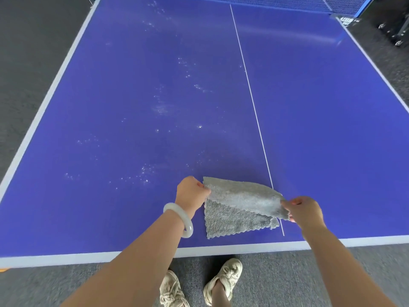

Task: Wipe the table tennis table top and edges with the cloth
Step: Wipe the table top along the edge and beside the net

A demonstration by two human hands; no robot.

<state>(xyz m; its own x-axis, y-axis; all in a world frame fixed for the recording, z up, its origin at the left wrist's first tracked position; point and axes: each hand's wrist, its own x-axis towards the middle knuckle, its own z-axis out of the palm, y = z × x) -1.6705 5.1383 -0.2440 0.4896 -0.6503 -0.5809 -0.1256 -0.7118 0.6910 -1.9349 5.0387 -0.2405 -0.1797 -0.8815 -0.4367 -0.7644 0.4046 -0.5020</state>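
Left hand [191, 191], right hand [306, 210] around cloth [241, 197]

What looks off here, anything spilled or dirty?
White specks and smudges are scattered over the table top left of the centre line, like dust or residue. Right of it looks cleaner. The cloth is lifted, half folded.

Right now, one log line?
left hand: pinches cloth | right hand: pinches cloth | cloth: top layer lifted, rest on table | white specks: unwiped
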